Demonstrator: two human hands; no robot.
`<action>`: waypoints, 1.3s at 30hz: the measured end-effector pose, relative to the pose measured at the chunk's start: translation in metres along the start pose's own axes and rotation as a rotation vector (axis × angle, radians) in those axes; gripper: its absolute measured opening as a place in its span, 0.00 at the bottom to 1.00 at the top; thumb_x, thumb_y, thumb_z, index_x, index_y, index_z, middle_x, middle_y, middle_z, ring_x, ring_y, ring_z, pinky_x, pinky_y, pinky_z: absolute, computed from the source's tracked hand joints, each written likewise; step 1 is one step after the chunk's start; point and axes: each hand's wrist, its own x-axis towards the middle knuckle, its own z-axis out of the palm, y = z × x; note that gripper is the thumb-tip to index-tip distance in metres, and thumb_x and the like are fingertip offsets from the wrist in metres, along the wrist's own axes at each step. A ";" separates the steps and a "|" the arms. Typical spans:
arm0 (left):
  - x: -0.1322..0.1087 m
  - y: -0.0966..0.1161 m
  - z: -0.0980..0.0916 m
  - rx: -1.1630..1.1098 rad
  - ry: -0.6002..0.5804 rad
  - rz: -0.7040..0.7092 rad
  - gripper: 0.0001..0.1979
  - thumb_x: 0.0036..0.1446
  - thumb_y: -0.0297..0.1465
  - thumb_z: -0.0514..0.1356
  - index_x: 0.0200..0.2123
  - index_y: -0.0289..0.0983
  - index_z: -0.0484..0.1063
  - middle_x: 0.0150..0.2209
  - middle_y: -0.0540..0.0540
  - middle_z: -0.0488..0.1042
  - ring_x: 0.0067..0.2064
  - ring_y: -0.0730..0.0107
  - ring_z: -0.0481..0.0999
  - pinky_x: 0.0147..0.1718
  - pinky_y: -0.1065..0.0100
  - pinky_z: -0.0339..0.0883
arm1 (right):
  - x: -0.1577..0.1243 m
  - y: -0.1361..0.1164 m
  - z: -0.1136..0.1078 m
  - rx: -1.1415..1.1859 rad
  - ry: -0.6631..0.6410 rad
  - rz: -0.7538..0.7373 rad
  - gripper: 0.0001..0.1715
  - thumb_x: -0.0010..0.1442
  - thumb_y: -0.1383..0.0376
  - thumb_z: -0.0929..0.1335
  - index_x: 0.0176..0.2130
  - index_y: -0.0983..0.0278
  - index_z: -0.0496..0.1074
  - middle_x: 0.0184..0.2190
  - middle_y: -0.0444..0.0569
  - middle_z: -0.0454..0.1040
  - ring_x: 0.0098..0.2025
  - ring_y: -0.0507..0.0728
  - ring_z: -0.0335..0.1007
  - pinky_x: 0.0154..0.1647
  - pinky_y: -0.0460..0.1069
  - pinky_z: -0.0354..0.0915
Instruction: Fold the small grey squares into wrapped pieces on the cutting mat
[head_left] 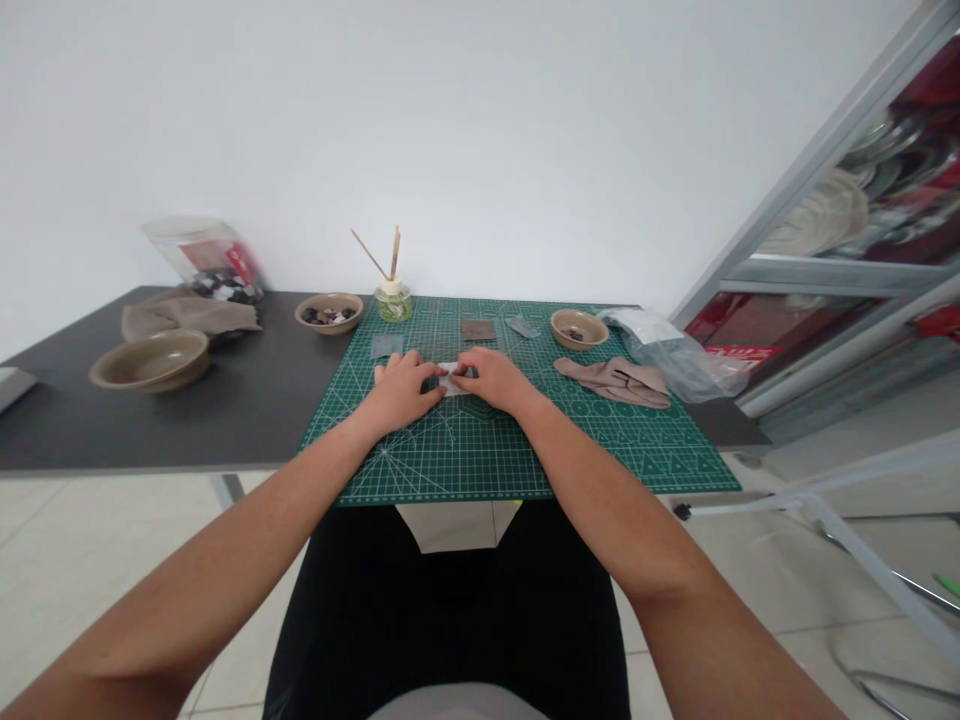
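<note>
On the green cutting mat point(420, 470), a small whitish sheet point(454, 388) lies between my two hands. My left hand point(405, 390) grips its left edge, with thumb and fingers curled in close. From the other side, my right hand point(493, 379) reaches over the sheet with its fingertips pinched together. A small dark bit shows at those fingertips, too small to name. Just beyond are a brown square piece point(478, 330), a grey square piece point(386, 346) left of it, and a grey piece point(523, 327) to the right.
A bowl of dark and light stones point(330, 316) stands near the reed diffuser point(394, 298). Right are a small bowl point(579, 329), a crumpled brown cloth point(619, 382) and a clear plastic bag point(675, 350). Left are a large bowl point(154, 365), a cloth point(187, 312) and a clear jar point(202, 255).
</note>
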 end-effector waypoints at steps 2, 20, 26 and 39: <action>0.000 0.000 0.000 0.003 -0.003 -0.003 0.20 0.63 0.44 0.54 0.53 0.46 0.74 0.47 0.40 0.69 0.51 0.48 0.65 0.48 0.49 0.60 | 0.000 -0.002 0.000 0.024 -0.022 -0.028 0.05 0.58 0.65 0.71 0.31 0.64 0.75 0.32 0.44 0.71 0.37 0.53 0.65 0.41 0.47 0.55; 0.001 -0.001 0.002 0.008 0.003 -0.008 0.20 0.62 0.44 0.54 0.53 0.47 0.74 0.47 0.41 0.69 0.52 0.48 0.66 0.48 0.50 0.60 | -0.001 -0.005 -0.001 -0.024 -0.026 -0.008 0.04 0.60 0.66 0.71 0.33 0.64 0.76 0.34 0.46 0.74 0.39 0.54 0.67 0.42 0.47 0.56; 0.001 -0.001 0.001 0.007 -0.010 -0.018 0.20 0.62 0.44 0.54 0.54 0.47 0.74 0.46 0.41 0.68 0.51 0.48 0.66 0.48 0.50 0.60 | -0.002 -0.007 0.002 0.010 -0.024 -0.039 0.05 0.57 0.65 0.72 0.29 0.64 0.75 0.30 0.44 0.72 0.35 0.53 0.66 0.40 0.47 0.56; 0.001 -0.001 0.001 0.006 -0.010 -0.017 0.20 0.62 0.44 0.54 0.53 0.45 0.75 0.46 0.41 0.69 0.51 0.48 0.66 0.47 0.51 0.60 | -0.004 0.000 0.000 -0.012 0.002 -0.016 0.07 0.54 0.64 0.72 0.28 0.63 0.71 0.29 0.43 0.69 0.33 0.53 0.63 0.37 0.47 0.54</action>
